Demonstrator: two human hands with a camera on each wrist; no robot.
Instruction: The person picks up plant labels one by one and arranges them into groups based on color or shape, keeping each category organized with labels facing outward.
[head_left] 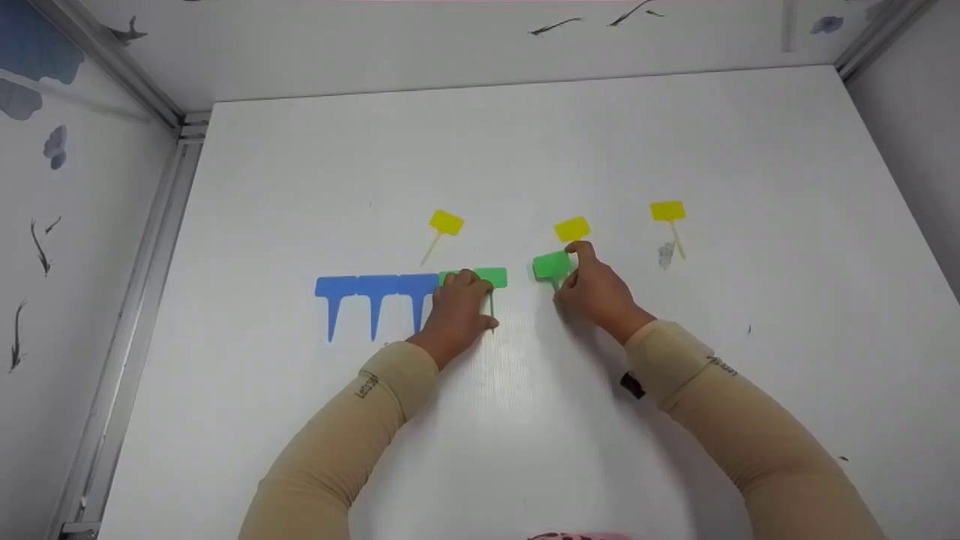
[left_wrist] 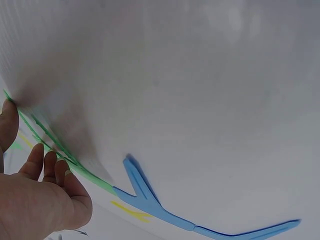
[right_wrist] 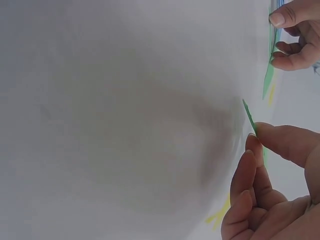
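Blue T-shaped plant labels [head_left: 376, 285] lie side by side in a row, stems toward the person. Green plant labels [head_left: 492, 277] continue the row at its right end. Over these green ones rests my left hand [head_left: 459, 304], fingertips on the heads and thumb at the tip of a stem [left_wrist: 22, 117]; the hand partly covers them. To the right, my right hand [head_left: 598, 291] pinches another green plant label [head_left: 551, 265] between thumb and fingers, its head tilted. In the right wrist view that label [right_wrist: 249, 116] appears edge-on at the fingertips.
Beyond the row lie yellow plant labels: one on the left [head_left: 447, 223], one just past the right hand [head_left: 572, 229], and one farther right [head_left: 667, 211] beside a grey smudge [head_left: 665, 255]. The white table [head_left: 525, 150] meets walls at the back and sides.
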